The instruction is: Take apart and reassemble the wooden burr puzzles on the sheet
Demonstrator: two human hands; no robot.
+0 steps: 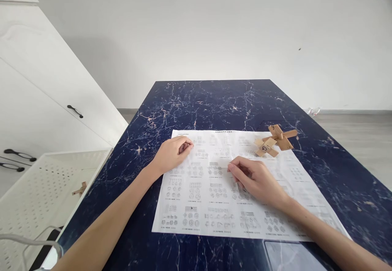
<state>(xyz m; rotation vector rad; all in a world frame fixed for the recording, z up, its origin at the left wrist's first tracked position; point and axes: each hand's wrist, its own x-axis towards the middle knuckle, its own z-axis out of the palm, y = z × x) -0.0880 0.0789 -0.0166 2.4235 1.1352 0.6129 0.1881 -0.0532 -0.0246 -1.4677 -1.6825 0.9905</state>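
Observation:
A large white sheet (pixel 177 173) printed with rows of small diagrams lies flat on the table. On its upper left edge rests my left hand (pixel 171 154), its fingers curled in and nothing visible in them. My right hand (pixel 254 177) is over the middle of the sheet, fingers bent and thumb against the index finger, with no object showing. Just beyond it, at the sheet's upper right, stand two interlocking wooden puzzles: a smaller pale one (pixel 267 147) and a larger browner one (pixel 283 137). Each bears a dark handwritten mark. Neither hand touches them.
The dark blue marbled table (pixel 208 103) reaches toward a white wall. At the left are a white cabinet (pixel 45 87) and a perforated white container (pixel 49 181) holding another wooden piece (pixel 79 189). A grey cable (pixel 30 237) crosses the lower left. A pale rectangular thing (pixel 294 256) lies at the near edge.

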